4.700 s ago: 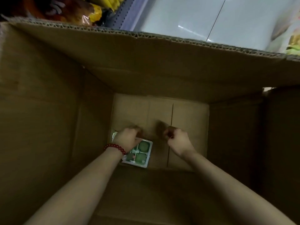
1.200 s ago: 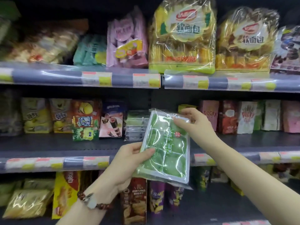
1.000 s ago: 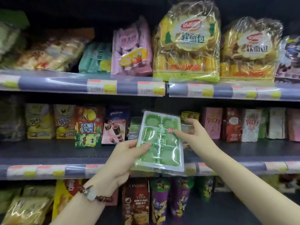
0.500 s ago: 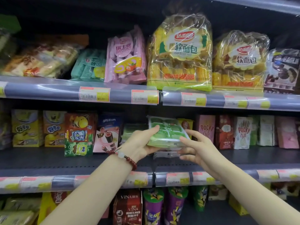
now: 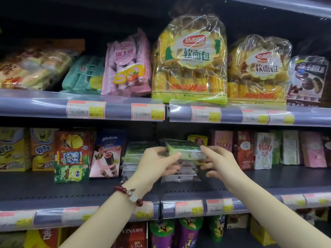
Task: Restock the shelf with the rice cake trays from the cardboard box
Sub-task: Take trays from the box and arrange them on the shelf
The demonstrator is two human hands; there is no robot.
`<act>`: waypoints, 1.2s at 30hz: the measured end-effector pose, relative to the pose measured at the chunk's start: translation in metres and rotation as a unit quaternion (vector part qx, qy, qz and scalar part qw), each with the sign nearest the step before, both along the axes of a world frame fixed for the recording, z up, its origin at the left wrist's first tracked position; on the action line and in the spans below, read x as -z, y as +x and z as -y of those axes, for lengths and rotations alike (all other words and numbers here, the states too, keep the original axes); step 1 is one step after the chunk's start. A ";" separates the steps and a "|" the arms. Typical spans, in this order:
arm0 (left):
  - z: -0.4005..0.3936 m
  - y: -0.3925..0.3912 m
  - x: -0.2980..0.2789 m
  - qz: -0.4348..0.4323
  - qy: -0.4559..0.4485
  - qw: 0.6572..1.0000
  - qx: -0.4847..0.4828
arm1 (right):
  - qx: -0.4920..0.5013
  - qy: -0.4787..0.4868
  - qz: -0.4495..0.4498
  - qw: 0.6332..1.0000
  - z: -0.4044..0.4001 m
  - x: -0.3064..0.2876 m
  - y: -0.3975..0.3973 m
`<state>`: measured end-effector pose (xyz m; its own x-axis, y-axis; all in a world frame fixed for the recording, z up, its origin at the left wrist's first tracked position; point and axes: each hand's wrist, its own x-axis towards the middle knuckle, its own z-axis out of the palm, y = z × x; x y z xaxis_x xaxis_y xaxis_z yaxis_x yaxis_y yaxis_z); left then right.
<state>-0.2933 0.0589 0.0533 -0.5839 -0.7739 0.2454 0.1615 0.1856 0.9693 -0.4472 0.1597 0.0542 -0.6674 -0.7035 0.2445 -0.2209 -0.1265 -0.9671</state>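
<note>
A green rice cake tray (image 5: 184, 149) in clear wrap lies flat on top of a short stack of trays (image 5: 180, 173) on the middle shelf (image 5: 279, 181). My left hand (image 5: 155, 163) grips the tray's left end, thumb along its front edge. My right hand (image 5: 217, 161) pinches its right end, the other fingers spread below. A second stack of green trays (image 5: 138, 154) stands just left of it. The cardboard box is out of view.
Snack boxes (image 5: 71, 154) stand left of the trays, Pocky boxes (image 5: 263, 149) to the right. Large bread bags (image 5: 189, 59) fill the upper shelf above a price rail (image 5: 148, 111). Cups and boxes (image 5: 161, 233) sit on the lower shelf.
From the box bottom the tray came up to the shelf. Over the last second it went from upright in both hands to flat, pushed deeper onto the stack.
</note>
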 end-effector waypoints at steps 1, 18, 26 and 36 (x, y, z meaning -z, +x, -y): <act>0.003 -0.001 -0.001 0.030 -0.057 0.997 -0.049 | 0.027 0.023 -0.056 0.998 0.002 -0.002 -0.001; 0.029 -0.001 0.015 0.184 -0.349 0.887 -0.241 | 0.013 0.037 -0.127 0.991 0.046 0.012 -0.021; 0.041 0.063 0.046 0.132 -0.340 0.860 -0.356 | 0.041 0.139 -0.205 0.968 0.031 0.043 -0.024; 0.073 0.047 0.039 0.110 -0.142 0.957 -0.226 | 0.062 0.199 -0.178 0.962 0.068 0.041 -0.018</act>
<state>-0.2459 -0.0145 0.0144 -0.2675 -0.8797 0.3931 -0.2005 0.4499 0.8703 -0.4654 0.0921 0.0128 -0.6764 -0.7083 0.2017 -0.5368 0.2866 -0.7935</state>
